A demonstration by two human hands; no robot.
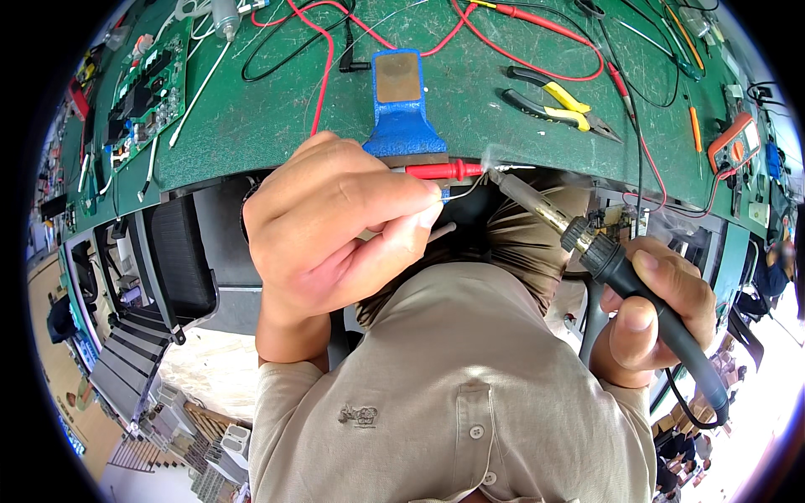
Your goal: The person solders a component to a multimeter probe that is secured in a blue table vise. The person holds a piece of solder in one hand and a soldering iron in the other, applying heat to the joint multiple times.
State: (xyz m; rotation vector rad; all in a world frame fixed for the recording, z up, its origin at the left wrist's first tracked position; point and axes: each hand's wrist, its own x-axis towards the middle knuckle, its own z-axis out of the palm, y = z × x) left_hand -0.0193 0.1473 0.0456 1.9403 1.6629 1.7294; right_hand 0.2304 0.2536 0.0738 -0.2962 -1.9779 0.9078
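My left hand (331, 222) is closed, pinching a thin solder wire (461, 194) that curves up toward the end of a red test probe (432, 170). The probe lies across the jaws of a blue bench vise (401, 126) at the bench edge, its left part hidden by my hand. My right hand (654, 310) grips a black-handled soldering iron (616, 277), its tip at the probe's right end by the solder, where smoke rises and blurs the contact.
The green bench (277, 109) holds yellow-black pliers (558, 107), red and black leads (520, 50), an orange multimeter (732, 144) at right and a circuit board (147, 101) at left. A dark chair (176, 260) stands lower left. Other people (780, 268) are at the far right.
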